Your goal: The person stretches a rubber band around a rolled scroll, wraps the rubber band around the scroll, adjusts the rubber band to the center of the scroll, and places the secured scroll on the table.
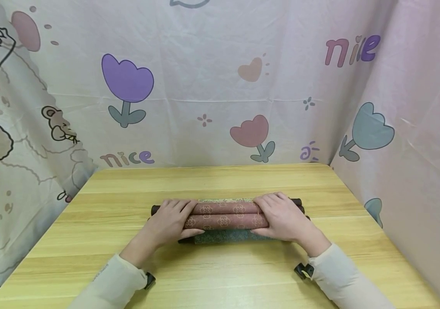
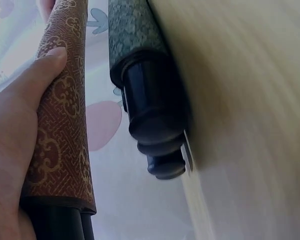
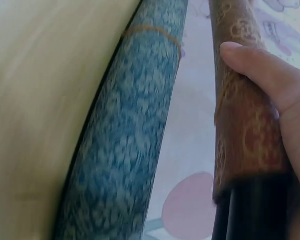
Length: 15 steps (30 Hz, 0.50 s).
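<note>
Two rolled hanging scrolls in red-brown brocade (image 1: 224, 221) lie side by side between my hands, their gold pattern facing up. My left hand (image 1: 170, 221) grips their left end, thumb along the near side and fingers over the far side. At the other end my right hand (image 1: 283, 218) holds them the same way. A blue-green scroll (image 1: 227, 235) with black end knobs (image 2: 155, 117) rests on the table just in front of them. In both wrist views a gap separates it from the red-brown scrolls. Behind them shows a strip of a yellow-green scroll (image 1: 225, 200), mostly hidden.
The wooden table (image 1: 220, 274) extends around the scrolls on all sides. A printed cloth (image 1: 189, 86) with tulips and lettering hangs along the back and both sides. A thin cord (image 3: 152, 29) circles the blue-green scroll. Small black devices (image 1: 304, 271) sit at the wrists.
</note>
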Motion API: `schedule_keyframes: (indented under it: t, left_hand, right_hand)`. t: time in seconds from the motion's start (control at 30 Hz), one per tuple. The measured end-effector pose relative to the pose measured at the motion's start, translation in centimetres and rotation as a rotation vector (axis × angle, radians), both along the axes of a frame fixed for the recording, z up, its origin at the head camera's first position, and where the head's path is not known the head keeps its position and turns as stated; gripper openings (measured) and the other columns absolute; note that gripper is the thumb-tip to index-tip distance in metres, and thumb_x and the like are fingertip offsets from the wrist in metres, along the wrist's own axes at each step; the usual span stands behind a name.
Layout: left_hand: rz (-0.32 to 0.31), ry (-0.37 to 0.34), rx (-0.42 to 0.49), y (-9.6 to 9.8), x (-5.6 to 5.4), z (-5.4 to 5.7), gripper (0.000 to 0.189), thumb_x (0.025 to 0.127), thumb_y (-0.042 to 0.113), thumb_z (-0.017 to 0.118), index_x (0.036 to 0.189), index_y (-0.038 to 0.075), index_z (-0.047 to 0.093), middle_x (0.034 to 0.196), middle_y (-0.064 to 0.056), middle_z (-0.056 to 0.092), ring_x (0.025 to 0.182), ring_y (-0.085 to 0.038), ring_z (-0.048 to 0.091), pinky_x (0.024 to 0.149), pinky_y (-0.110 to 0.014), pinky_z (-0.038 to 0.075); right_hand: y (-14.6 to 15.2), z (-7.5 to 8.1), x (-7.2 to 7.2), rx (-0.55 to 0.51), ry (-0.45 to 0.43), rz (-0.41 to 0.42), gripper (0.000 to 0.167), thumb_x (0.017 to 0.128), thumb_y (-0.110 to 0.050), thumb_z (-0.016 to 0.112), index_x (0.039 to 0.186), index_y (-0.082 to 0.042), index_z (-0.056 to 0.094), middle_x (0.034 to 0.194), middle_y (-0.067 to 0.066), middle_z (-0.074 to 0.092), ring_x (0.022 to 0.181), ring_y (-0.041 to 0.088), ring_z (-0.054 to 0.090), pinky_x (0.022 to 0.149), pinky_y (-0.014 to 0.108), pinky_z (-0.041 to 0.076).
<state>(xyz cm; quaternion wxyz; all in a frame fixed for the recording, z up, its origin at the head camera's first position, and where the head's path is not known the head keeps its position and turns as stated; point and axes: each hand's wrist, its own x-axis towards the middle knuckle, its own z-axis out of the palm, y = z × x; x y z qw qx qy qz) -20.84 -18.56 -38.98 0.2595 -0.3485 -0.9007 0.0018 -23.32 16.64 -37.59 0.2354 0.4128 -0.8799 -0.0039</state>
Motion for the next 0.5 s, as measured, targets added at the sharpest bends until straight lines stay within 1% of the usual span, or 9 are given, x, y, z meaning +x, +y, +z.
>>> schedule_keyframes:
  t: [0.2, 0.5]
  left_hand:
    - [0.014, -0.004, -0.020, 0.38, 0.11, -0.06, 0.083, 0.086, 0.069, 0.055, 0.133, 0.001, 0.056, 0.118, -0.014, 0.064, 0.105, -0.034, 0.061, 0.090, -0.052, 0.047]
    - [0.019, -0.012, -0.024, 0.29, 0.13, 0.01, 0.083, 0.085, 0.068, 0.058, 0.134, 0.002, 0.055, 0.117, -0.014, 0.064, 0.104, -0.033, 0.062, 0.089, -0.051, 0.048]
  right_hand:
    - [-0.37, -0.05, 0.30, 0.023, 0.005, -0.002, 0.082, 0.079, -0.070, 0.065, 0.126, -0.003, 0.057, 0.114, 0.007, 0.065, 0.107, 0.025, 0.060, 0.097, 0.044, 0.043]
    - [0.03, 0.20, 0.42, 0.002, -0.096, -0.018, 0.093, 0.075, -0.071, 0.067, 0.135, -0.002, 0.052, 0.122, 0.009, 0.062, 0.114, 0.027, 0.057, 0.102, 0.047, 0.040]
